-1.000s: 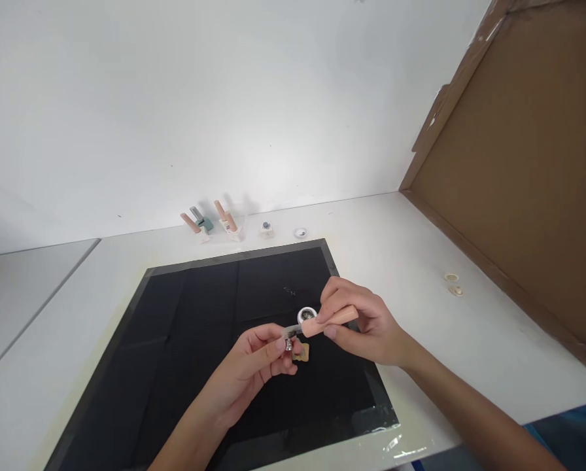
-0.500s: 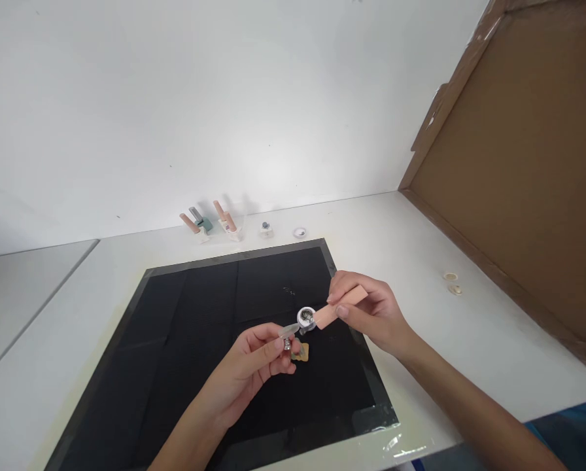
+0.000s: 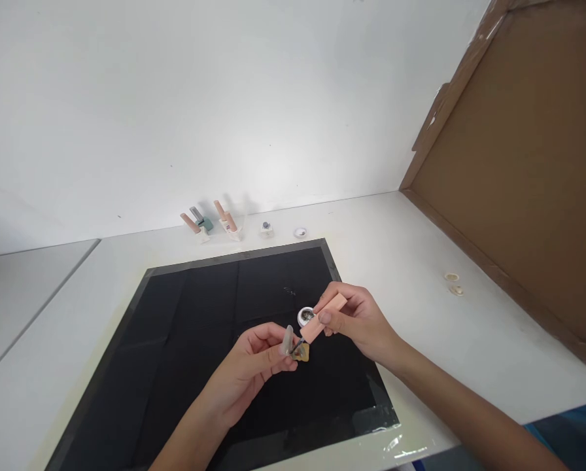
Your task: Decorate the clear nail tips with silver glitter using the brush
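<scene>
While the left hand point(image 3: 254, 366) pinches a pale, translucent false nail point(image 3: 288, 340) upright between thumb and fingertips, the right hand point(image 3: 356, 320) grips a pink-handled brush point(image 3: 325, 317) like a pen, its fine tip angled down to the nail's lower edge. Just beyond the brush tip sits a small open white pot point(image 3: 306, 316) on the black mat point(image 3: 189, 327); under the held nail lies a tan scrap, too small to identify. Judging by this, the step is dabbing material onto the nail. Any following stroke calls for a steady pinch and light, precise tip contact.
</scene>
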A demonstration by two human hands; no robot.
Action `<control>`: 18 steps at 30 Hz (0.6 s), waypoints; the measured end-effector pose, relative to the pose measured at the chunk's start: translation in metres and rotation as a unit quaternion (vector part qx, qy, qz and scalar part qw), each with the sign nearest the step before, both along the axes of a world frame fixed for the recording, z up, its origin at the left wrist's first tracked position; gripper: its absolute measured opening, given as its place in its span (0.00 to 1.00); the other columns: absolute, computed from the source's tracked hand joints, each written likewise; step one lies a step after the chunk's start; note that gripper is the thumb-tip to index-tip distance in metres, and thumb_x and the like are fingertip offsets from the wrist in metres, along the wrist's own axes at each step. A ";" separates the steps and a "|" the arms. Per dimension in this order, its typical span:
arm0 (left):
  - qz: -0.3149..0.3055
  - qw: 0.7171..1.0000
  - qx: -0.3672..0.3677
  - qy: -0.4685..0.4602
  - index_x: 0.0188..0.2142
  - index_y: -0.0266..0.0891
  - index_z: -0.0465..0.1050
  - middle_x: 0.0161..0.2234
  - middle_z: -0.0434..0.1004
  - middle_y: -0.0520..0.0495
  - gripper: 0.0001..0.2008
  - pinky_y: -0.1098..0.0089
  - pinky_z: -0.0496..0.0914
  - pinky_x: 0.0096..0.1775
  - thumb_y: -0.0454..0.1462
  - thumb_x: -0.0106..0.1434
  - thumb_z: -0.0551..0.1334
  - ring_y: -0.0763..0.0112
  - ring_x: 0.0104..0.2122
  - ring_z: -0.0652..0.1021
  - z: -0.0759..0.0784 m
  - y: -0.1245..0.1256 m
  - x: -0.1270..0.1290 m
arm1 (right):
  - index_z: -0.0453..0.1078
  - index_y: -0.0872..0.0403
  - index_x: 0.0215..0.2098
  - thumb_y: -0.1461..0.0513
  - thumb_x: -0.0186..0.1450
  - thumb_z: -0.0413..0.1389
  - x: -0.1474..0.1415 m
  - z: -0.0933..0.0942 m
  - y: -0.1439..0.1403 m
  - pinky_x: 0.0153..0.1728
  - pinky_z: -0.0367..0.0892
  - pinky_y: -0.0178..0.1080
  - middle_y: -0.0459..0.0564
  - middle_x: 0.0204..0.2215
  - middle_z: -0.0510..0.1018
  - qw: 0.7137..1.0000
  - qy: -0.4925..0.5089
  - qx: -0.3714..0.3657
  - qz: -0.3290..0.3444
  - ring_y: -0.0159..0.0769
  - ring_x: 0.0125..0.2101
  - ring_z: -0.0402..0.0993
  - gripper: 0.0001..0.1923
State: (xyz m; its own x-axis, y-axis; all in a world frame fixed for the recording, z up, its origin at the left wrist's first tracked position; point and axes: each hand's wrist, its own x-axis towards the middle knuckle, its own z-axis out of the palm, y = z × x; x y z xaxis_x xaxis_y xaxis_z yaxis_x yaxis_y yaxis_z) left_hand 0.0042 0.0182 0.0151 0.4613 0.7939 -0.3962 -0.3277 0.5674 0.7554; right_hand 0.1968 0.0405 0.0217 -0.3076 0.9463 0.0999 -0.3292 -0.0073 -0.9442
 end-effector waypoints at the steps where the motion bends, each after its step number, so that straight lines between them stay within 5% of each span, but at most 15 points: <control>1: 0.002 1.000 -0.001 0.001 0.27 0.36 0.78 0.27 0.79 0.50 0.07 0.76 0.71 0.34 0.36 0.49 0.73 0.76 0.27 0.76 0.000 0.000 0.000 | 0.70 0.56 0.24 0.57 0.53 0.66 0.000 0.000 0.000 0.18 0.63 0.29 0.42 0.18 0.71 1.000 -0.002 -0.001 -0.003 0.25 0.18 0.65 0.12; 18: -0.021 1.000 0.019 0.007 0.25 0.37 0.79 0.29 0.78 0.50 0.04 0.74 0.70 0.33 0.34 0.49 0.72 0.75 0.27 0.74 0.000 0.000 0.000 | 0.68 0.55 0.24 0.55 0.58 0.62 0.003 -0.004 0.006 0.20 0.64 0.32 0.43 0.19 0.74 0.998 -0.013 0.008 -0.068 0.27 0.18 0.66 0.14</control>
